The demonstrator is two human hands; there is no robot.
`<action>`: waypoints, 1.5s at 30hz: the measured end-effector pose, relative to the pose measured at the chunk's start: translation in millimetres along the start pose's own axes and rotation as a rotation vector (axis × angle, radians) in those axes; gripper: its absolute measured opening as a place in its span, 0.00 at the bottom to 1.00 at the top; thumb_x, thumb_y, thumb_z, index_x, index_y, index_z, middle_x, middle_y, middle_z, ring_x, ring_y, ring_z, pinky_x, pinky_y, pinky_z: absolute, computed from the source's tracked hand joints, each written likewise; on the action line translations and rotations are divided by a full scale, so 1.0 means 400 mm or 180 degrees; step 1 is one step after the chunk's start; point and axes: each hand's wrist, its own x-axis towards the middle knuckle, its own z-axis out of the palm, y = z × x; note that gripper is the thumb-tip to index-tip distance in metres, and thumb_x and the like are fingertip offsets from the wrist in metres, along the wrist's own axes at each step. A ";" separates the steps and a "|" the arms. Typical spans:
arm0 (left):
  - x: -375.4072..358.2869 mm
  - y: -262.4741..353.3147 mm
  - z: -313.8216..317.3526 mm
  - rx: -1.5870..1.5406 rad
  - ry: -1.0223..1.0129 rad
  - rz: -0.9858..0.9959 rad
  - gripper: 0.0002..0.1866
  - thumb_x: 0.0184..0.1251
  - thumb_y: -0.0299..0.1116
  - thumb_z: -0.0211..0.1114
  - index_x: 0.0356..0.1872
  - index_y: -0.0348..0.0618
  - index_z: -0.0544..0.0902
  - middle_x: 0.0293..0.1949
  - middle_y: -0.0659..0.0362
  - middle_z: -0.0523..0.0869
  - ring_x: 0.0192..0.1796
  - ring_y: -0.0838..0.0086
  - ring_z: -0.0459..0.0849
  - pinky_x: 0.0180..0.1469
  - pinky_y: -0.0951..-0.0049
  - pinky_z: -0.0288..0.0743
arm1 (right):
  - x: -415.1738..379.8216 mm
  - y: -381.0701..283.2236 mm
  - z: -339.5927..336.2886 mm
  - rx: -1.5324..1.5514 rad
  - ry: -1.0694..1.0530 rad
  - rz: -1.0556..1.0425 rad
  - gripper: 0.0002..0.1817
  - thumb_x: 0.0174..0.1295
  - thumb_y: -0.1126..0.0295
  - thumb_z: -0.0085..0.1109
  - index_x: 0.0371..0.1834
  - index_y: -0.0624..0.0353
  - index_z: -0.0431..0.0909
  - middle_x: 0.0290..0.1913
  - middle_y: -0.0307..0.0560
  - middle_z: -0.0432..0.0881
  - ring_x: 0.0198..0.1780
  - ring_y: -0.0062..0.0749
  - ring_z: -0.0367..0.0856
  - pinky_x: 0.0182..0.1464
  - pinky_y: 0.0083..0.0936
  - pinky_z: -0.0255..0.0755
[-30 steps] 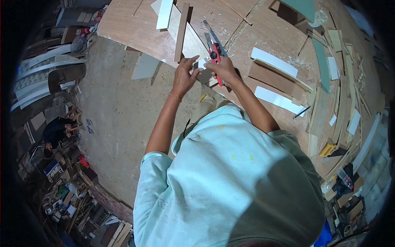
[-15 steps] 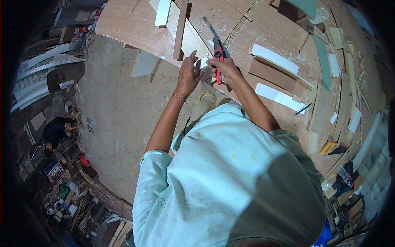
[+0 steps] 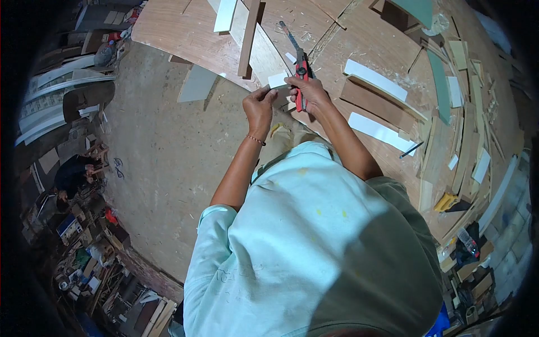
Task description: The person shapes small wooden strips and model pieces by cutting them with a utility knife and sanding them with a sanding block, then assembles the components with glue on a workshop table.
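Observation:
My left hand [image 3: 259,112] is closed, thumb and fingers pinching the lower left edge of a small white block [image 3: 277,80] at the table's edge. My right hand [image 3: 313,95] is wrapped around a red and black utility knife [image 3: 301,70], whose long dark blade points away from me over the table. The right thumb and forefinger reach the right end of the white block. Just beyond the hands lies a pale board [image 3: 264,59], with a narrow brown wood strip [image 3: 247,48] across it. A white-faced piece [image 3: 225,16] rests farther up.
On the wooden table [image 3: 185,28] to the right are white strips [image 3: 377,78], a brown panel [image 3: 373,101], a dark pen [image 3: 412,149], green strips [image 3: 439,84] and a yellow-handled tool [image 3: 446,201]. Shavings litter the top. A person [image 3: 76,175] is at the far left, near scrap piles.
My left hand has shifted slightly right and down, its fingers folding in at the block. The white block now shows its broad top face. The knife stays in my right hand, moved slightly right.

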 end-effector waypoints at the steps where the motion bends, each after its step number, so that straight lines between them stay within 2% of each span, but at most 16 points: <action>1: 0.000 -0.003 -0.001 -0.0002 -0.0004 0.0002 0.16 0.51 0.22 0.61 0.41 0.22 0.74 0.33 0.47 0.80 0.34 0.70 0.80 0.38 0.79 0.75 | 0.000 -0.001 0.002 -0.0099 -0.0025 0.0040 0.08 0.44 0.75 0.63 0.25 0.62 0.73 0.19 0.39 0.71 0.15 0.18 0.67 0.13 0.16 0.63; 4: -0.004 -0.011 -0.010 0.0012 0.0049 0.0068 0.15 0.50 0.22 0.62 0.38 0.22 0.75 0.32 0.49 0.81 0.32 0.71 0.80 0.38 0.78 0.75 | -0.006 0.000 0.002 -0.0195 -0.0074 0.0098 0.08 0.45 0.74 0.62 0.26 0.62 0.73 0.21 0.38 0.71 0.16 0.17 0.67 0.14 0.15 0.64; 7: -0.009 -0.016 -0.012 0.0469 0.0003 0.0103 0.17 0.48 0.23 0.64 0.40 0.24 0.74 0.35 0.48 0.80 0.36 0.71 0.79 0.38 0.77 0.75 | -0.003 0.011 -0.002 -0.0180 -0.0093 0.0204 0.07 0.45 0.74 0.62 0.26 0.62 0.73 0.21 0.39 0.72 0.16 0.17 0.67 0.14 0.15 0.64; 9: -0.021 -0.007 0.002 0.1282 0.0413 0.1358 0.22 0.46 0.24 0.66 0.45 0.29 0.72 0.43 0.49 0.76 0.45 0.69 0.76 0.39 0.75 0.74 | -0.005 0.016 -0.001 -0.0167 -0.0084 0.0302 0.07 0.45 0.74 0.62 0.25 0.62 0.73 0.21 0.40 0.72 0.16 0.17 0.67 0.14 0.15 0.64; 10: -0.032 0.017 0.002 0.1348 0.0199 0.1158 0.26 0.44 0.25 0.66 0.49 0.36 0.70 0.49 0.50 0.71 0.51 0.62 0.71 0.42 0.70 0.73 | -0.009 0.017 0.005 -0.0177 -0.0056 0.0337 0.07 0.45 0.74 0.62 0.26 0.62 0.73 0.21 0.40 0.72 0.16 0.17 0.67 0.15 0.15 0.64; 11: -0.030 0.022 0.000 0.1344 0.0203 0.1154 0.26 0.44 0.25 0.66 0.49 0.36 0.70 0.49 0.50 0.71 0.51 0.62 0.71 0.42 0.70 0.73 | -0.013 0.016 0.009 -0.0187 -0.0030 0.0375 0.07 0.45 0.75 0.62 0.26 0.62 0.73 0.20 0.39 0.72 0.16 0.17 0.67 0.15 0.15 0.64; 14: -0.023 0.049 -0.016 0.2386 -0.0168 0.2245 0.23 0.39 0.22 0.66 0.43 0.39 0.73 0.45 0.51 0.71 0.49 0.56 0.70 0.49 0.65 0.67 | -0.016 0.008 0.012 -0.0129 0.0032 0.0321 0.07 0.45 0.75 0.62 0.26 0.62 0.73 0.20 0.39 0.71 0.15 0.18 0.67 0.15 0.16 0.64; 15: -0.018 0.048 -0.021 0.2380 -0.0171 0.2251 0.23 0.39 0.22 0.66 0.43 0.39 0.73 0.45 0.51 0.71 0.49 0.56 0.70 0.49 0.65 0.67 | -0.012 0.006 0.011 -0.0130 0.0035 0.0314 0.07 0.45 0.75 0.62 0.26 0.62 0.73 0.20 0.39 0.71 0.15 0.18 0.67 0.15 0.16 0.64; 18: 0.002 0.032 -0.030 0.2975 -0.0411 0.3085 0.17 0.38 0.20 0.63 0.35 0.39 0.73 0.41 0.54 0.73 0.45 0.61 0.72 0.46 0.66 0.67 | -0.009 0.007 0.013 -0.0060 0.0082 0.0353 0.08 0.45 0.76 0.62 0.25 0.62 0.72 0.19 0.39 0.71 0.15 0.18 0.67 0.14 0.16 0.64; 22: 0.021 0.006 -0.041 0.3157 -0.0562 0.2996 0.16 0.41 0.22 0.62 0.36 0.40 0.74 0.39 0.55 0.75 0.44 0.61 0.73 0.45 0.66 0.67 | -0.008 0.012 0.020 -0.0199 0.0067 0.0268 0.10 0.44 0.74 0.63 0.25 0.60 0.70 0.19 0.39 0.70 0.15 0.19 0.68 0.14 0.17 0.63; 27: 0.043 0.003 -0.042 0.3028 -0.0353 0.3111 0.10 0.47 0.25 0.58 0.35 0.38 0.75 0.31 0.54 0.76 0.34 0.62 0.76 0.37 0.67 0.70 | -0.019 0.014 0.020 -0.0442 0.0063 0.0110 0.10 0.46 0.69 0.64 0.24 0.58 0.71 0.19 0.37 0.71 0.15 0.17 0.67 0.15 0.15 0.63; 29: 0.052 0.006 -0.045 0.2979 -0.0401 0.2896 0.10 0.47 0.25 0.58 0.34 0.39 0.75 0.31 0.53 0.76 0.34 0.61 0.76 0.36 0.67 0.70 | -0.027 0.013 0.014 -0.1300 0.0119 -0.0535 0.13 0.53 0.61 0.57 0.25 0.60 0.71 0.19 0.44 0.74 0.17 0.26 0.71 0.18 0.22 0.67; 30: 0.058 0.009 -0.047 0.2930 -0.0438 0.2682 0.10 0.47 0.25 0.58 0.34 0.39 0.76 0.30 0.53 0.77 0.33 0.60 0.76 0.34 0.66 0.71 | -0.017 0.023 0.003 -0.1284 0.0134 -0.0536 0.13 0.53 0.61 0.57 0.25 0.60 0.71 0.19 0.44 0.74 0.17 0.26 0.71 0.18 0.22 0.67; 32: 0.067 0.013 -0.048 0.3002 -0.0491 0.2463 0.10 0.46 0.25 0.59 0.34 0.39 0.76 0.30 0.53 0.77 0.33 0.60 0.77 0.34 0.66 0.71 | 0.011 0.052 -0.026 -0.3358 0.0901 -0.1456 0.15 0.56 0.61 0.51 0.26 0.64 0.70 0.21 0.59 0.76 0.22 0.50 0.76 0.27 0.38 0.70; 36: 0.087 0.016 -0.042 0.3078 -0.0563 0.2215 0.09 0.46 0.25 0.59 0.32 0.40 0.77 0.29 0.53 0.77 0.31 0.60 0.78 0.32 0.65 0.71 | -0.088 0.050 -0.009 -0.4469 0.0712 -0.1599 0.14 0.60 0.64 0.42 0.35 0.69 0.64 0.25 0.65 0.75 0.31 0.55 0.76 0.32 0.42 0.68; 45: 0.122 0.048 -0.020 0.3308 -0.0685 0.2129 0.09 0.47 0.27 0.60 0.32 0.42 0.78 0.27 0.53 0.78 0.30 0.60 0.78 0.32 0.65 0.71 | -0.102 0.099 -0.032 -0.4464 0.0482 -0.1736 0.11 0.58 0.70 0.42 0.31 0.71 0.65 0.24 0.67 0.75 0.30 0.58 0.76 0.31 0.43 0.69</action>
